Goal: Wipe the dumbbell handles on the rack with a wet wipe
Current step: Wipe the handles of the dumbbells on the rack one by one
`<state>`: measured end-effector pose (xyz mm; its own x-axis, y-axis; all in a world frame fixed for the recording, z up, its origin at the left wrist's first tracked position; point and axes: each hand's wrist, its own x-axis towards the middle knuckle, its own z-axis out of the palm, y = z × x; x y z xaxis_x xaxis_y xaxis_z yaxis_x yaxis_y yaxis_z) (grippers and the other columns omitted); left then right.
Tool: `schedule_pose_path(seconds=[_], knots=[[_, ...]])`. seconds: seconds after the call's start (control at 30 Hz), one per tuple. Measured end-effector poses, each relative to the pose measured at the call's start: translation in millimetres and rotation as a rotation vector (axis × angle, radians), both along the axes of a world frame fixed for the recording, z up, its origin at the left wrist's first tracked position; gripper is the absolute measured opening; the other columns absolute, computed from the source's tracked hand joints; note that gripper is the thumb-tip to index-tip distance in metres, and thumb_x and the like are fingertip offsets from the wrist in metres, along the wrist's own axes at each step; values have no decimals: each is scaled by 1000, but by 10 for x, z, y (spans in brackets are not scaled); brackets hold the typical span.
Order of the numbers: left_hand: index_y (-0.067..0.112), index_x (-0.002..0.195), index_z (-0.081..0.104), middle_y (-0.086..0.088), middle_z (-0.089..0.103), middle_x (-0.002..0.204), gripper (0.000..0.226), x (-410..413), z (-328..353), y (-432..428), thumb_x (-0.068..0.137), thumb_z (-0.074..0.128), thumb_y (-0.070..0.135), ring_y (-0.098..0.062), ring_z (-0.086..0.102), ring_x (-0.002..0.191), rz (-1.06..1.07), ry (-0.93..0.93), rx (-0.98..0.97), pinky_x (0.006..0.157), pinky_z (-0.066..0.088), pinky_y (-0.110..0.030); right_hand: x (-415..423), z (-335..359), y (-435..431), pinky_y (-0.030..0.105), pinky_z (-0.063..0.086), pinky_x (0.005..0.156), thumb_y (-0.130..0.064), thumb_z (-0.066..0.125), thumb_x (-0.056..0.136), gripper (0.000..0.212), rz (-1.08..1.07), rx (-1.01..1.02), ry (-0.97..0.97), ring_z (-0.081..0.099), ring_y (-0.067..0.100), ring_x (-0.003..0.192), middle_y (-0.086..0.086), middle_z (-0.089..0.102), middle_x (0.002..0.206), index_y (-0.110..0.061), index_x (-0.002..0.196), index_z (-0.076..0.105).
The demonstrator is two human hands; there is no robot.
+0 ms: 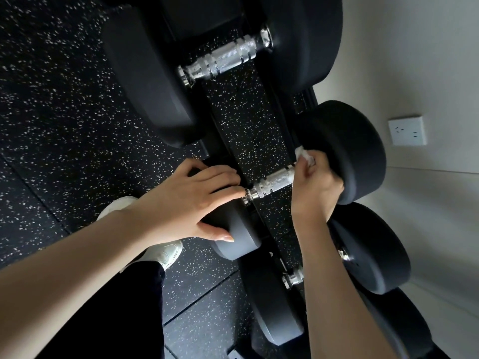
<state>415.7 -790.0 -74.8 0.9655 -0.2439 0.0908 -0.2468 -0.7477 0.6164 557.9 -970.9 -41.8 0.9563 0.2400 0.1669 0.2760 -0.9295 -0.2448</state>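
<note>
A black dumbbell lies across the rack in the middle of the view, its knurled chrome handle (272, 183) partly bare. My right hand (315, 186) wraps the handle's right end beside the big black head (350, 151), shut on a white wet wipe (304, 154) that bunches out above my fingers. My left hand (191, 203) rests over the dumbbell's left head (238, 237), fingers spread, fingertips at the handle's left collar. A larger dumbbell lies above with its chrome handle (225, 58) fully bare. A third dumbbell handle (294, 278) shows below, mostly behind my right forearm.
The black rack rails (290, 141) run beneath the dumbbells. Black speckled rubber floor (64, 125) spreads to the left. A pale wall with a white socket (407, 130) stands on the right. My white shoes (166, 252) and dark trouser leg are below my left arm.
</note>
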Motion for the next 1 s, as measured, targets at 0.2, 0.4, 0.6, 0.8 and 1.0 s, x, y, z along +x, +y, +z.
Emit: schedule_pose_path(seconds=[0.2,0.4,0.6,0.8,1.0], knots=[[22,128,50,1,55,132,66,-7,4,2,83,42,69,-17,44,129,-2,5,13,99,30,-38,-101,-44,-120,34,51,45,-17,58,89,14,-16,21,-99,64,25,56,9,69,69,-6,91,67],[19,128,56,1,56,132,68,9,47,16,84,41,68,-17,42,130,-23,2,43,98,30,-36,-207,-89,-81,18,48,52,-16,62,88,13,-185,272,-36,62,19,58,11,68,75,-4,93,65],[17,132,53,0,54,135,75,43,217,46,84,34,71,-19,45,130,-108,86,154,96,41,-40,-443,89,-10,10,48,60,-15,65,86,12,-146,482,39,64,13,68,6,70,84,-4,91,67],[17,135,53,-1,53,135,77,156,704,240,85,30,70,-21,53,120,-90,163,326,91,47,-39,-583,420,65,11,49,65,-7,69,82,12,-121,565,90,57,1,72,8,63,91,-5,93,68],[14,128,59,-6,60,128,72,425,953,711,84,42,68,-27,58,118,-31,146,496,86,51,-45,-470,677,406,7,46,64,-4,70,82,11,-120,596,101,58,6,68,6,63,88,-9,90,68]])
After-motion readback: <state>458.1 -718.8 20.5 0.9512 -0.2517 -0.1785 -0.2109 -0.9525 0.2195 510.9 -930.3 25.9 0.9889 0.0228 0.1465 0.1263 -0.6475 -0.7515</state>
